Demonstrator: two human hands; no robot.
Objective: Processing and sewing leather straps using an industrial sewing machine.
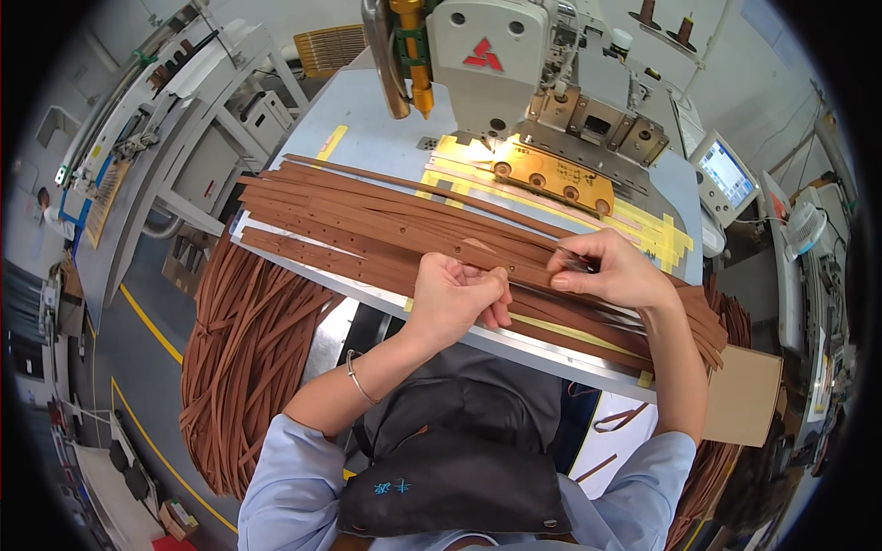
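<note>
Nearest, below the front edge of the pale counter, is the person's black apron, with light blue sleeves at both sides of it. A white sheet with brown scraps on it shows just under the counter's front edge, toward the right. Off the counter's left end hangs a thick bundle of brown strips; by its right end is a cardboard box.

Along the front part of the counter lies a layer of long brown straps, some dotted with small holes, running from its left end to its right. The left hand, a bracelet on its wrist, is over the straps near the middle of the counter's front edge; its fingers are curled in with the thumb against them, and I cannot tell if a strap is pinched there. The right hand, over the straps farther right on the counter, is closed around a small dark tool, mostly hidden.

Behind the straps, yellow tape and a gold plate lie on the counter. At the counter's back stands a sewing machine; past its right side is a lit screen.
</note>
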